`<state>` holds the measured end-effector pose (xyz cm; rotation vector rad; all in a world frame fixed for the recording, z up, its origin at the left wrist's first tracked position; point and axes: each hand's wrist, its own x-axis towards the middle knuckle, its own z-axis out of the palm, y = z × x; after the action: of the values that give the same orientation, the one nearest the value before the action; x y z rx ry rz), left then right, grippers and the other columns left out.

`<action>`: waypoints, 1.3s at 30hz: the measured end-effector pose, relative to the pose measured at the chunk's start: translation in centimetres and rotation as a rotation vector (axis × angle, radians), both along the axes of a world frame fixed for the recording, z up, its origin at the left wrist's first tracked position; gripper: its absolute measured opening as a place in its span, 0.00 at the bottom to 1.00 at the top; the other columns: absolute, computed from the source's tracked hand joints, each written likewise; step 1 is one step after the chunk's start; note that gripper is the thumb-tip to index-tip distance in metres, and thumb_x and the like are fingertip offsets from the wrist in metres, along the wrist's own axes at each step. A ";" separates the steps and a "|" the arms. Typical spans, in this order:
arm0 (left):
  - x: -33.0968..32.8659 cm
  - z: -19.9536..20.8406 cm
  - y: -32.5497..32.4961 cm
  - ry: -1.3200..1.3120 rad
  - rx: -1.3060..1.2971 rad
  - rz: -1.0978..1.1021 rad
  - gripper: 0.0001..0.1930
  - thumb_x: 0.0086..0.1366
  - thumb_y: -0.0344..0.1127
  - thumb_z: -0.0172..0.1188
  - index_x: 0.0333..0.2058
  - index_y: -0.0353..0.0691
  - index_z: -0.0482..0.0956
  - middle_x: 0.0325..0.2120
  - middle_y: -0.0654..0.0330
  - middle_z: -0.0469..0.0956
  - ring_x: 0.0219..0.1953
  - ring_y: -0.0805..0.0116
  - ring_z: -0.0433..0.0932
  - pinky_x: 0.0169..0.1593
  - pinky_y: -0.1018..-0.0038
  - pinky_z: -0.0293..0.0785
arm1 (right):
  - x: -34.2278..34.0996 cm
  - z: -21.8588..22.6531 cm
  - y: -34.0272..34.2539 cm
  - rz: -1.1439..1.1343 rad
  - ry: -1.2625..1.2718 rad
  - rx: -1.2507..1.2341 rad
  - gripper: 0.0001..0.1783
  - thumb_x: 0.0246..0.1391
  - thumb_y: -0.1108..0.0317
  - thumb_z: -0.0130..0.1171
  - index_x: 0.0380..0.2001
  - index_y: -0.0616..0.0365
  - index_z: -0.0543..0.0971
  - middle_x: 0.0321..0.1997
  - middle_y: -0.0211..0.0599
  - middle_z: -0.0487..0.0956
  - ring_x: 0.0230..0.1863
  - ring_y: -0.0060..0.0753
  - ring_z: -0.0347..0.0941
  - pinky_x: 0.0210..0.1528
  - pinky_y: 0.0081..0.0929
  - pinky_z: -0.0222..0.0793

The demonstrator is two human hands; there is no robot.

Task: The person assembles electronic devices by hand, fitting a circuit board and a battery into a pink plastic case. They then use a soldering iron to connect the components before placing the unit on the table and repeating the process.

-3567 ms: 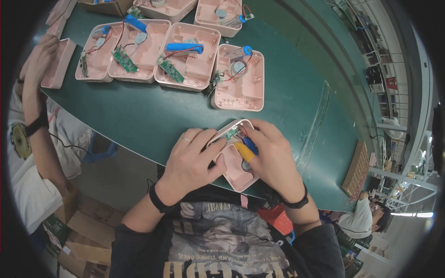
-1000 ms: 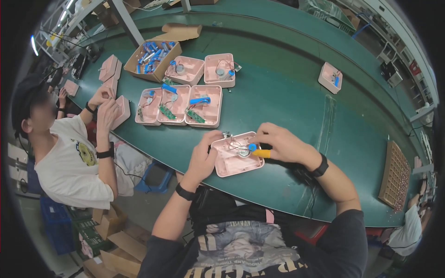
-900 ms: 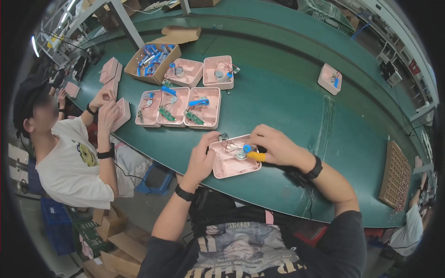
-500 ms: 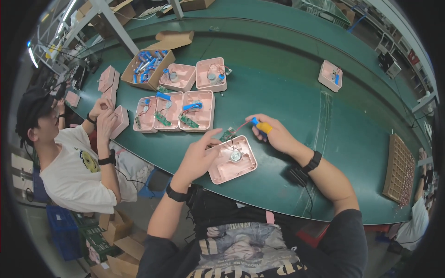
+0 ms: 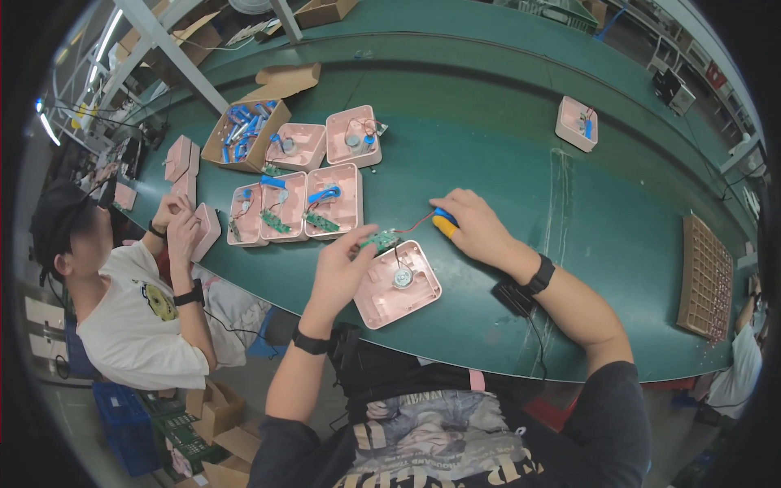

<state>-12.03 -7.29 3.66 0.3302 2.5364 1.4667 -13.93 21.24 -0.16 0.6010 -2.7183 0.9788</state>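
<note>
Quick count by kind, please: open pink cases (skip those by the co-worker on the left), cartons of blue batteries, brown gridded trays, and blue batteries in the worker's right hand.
Open pink cases: 7
Carton of blue batteries: 1
Brown gridded tray: 1
Blue battery in the right hand: 1
Total: 10
</note>
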 end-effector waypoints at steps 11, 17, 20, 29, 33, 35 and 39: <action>2.0 -1.5 -1.0 -0.053 0.349 0.080 0.17 0.74 0.23 0.57 0.59 0.31 0.79 0.41 0.62 0.84 0.45 0.79 0.80 0.53 0.80 0.73 | 2.0 2.8 -2.1 0.398 0.265 -0.111 0.17 0.56 0.67 0.73 0.49 0.52 0.86 0.54 0.38 0.79 0.55 0.44 0.76 0.56 0.41 0.71; 2.4 -1.5 -0.1 -0.114 0.471 0.060 0.17 0.72 0.25 0.60 0.58 0.32 0.79 0.42 0.61 0.85 0.44 0.77 0.80 0.51 0.78 0.73 | 2.4 2.8 -2.5 0.436 0.355 -0.029 0.15 0.53 0.66 0.74 0.45 0.53 0.86 0.52 0.36 0.81 0.52 0.42 0.78 0.53 0.40 0.73; 3.3 -1.5 0.1 -0.066 0.463 0.080 0.21 0.70 0.28 0.63 0.61 0.32 0.77 0.45 0.57 0.84 0.47 0.71 0.80 0.52 0.74 0.75 | 2.3 2.5 -2.1 0.392 0.443 0.006 0.14 0.50 0.68 0.75 0.41 0.55 0.85 0.49 0.35 0.82 0.49 0.41 0.80 0.51 0.39 0.74; 9.4 -0.6 0.4 0.290 -0.352 0.140 0.39 0.58 0.36 0.69 0.69 0.34 0.69 0.53 0.45 0.78 0.55 0.45 0.77 0.60 0.55 0.71 | 2.0 3.4 -2.2 0.344 0.398 -0.037 0.14 0.46 0.71 0.77 0.38 0.57 0.85 0.48 0.37 0.83 0.46 0.43 0.81 0.48 0.38 0.76; 9.1 -1.7 1.0 0.363 -0.261 0.122 0.37 0.57 0.33 0.66 0.67 0.33 0.72 0.53 0.46 0.79 0.55 0.46 0.77 0.60 0.55 0.70 | 2.0 3.7 -1.9 0.428 0.330 -0.033 0.14 0.47 0.73 0.76 0.39 0.57 0.85 0.49 0.38 0.83 0.46 0.44 0.82 0.47 0.37 0.79; 9.0 -2.2 1.2 0.373 -0.224 0.084 0.36 0.56 0.31 0.65 0.66 0.35 0.74 0.53 0.47 0.79 0.55 0.47 0.77 0.60 0.56 0.70 | 2.1 3.7 -2.0 0.428 0.320 -0.079 0.13 0.48 0.72 0.75 0.39 0.57 0.84 0.49 0.38 0.83 0.44 0.44 0.82 0.46 0.38 0.79; 7.0 -2.5 -0.3 0.303 -0.076 -0.086 0.32 0.57 0.31 0.64 0.64 0.37 0.77 0.52 0.50 0.81 0.55 0.49 0.78 0.61 0.58 0.70 | 2.4 3.3 -2.5 0.349 0.265 -0.151 0.14 0.49 0.75 0.75 0.40 0.57 0.85 0.49 0.39 0.83 0.45 0.42 0.83 0.46 0.35 0.81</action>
<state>-5.07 -7.61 1.14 0.6880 2.7595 1.3746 -11.49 18.70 3.15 1.1137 -2.3289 1.0781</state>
